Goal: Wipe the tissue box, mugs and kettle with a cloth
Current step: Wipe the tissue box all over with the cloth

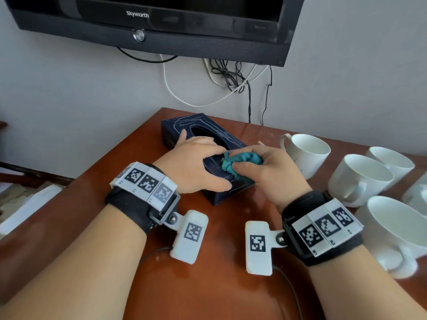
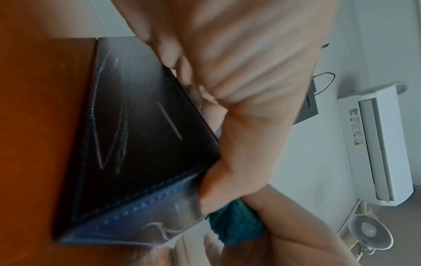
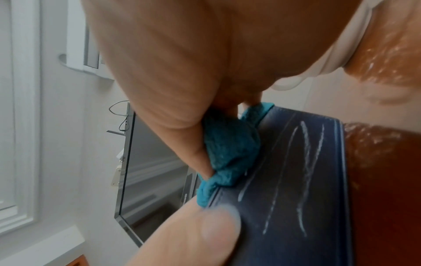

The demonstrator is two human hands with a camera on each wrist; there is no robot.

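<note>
A dark blue tissue box (image 1: pixel 203 125) (image 2: pixel 141 136) (image 3: pixel 296 180) lies on the brown table (image 1: pixel 208 285). My left hand (image 1: pixel 196 165) grips its near end, thumb on the side and fingers over the top. My right hand (image 1: pixel 261 167) holds a bunched teal cloth (image 1: pixel 240 161) (image 2: pixel 237 225) (image 3: pixel 227 153) pressed on the box's top near the front edge. Several white mugs (image 1: pixel 307 153) stand to the right. No kettle shows in any view.
A black TV (image 1: pixel 161 21) hangs on the wall above, with cables (image 1: pixel 231 77) dangling behind the table. More mugs (image 1: pixel 360 179) (image 1: pixel 397 227) crowd the right edge close to my right wrist. The table's left edge (image 1: pixel 111 155) drops off beside the box.
</note>
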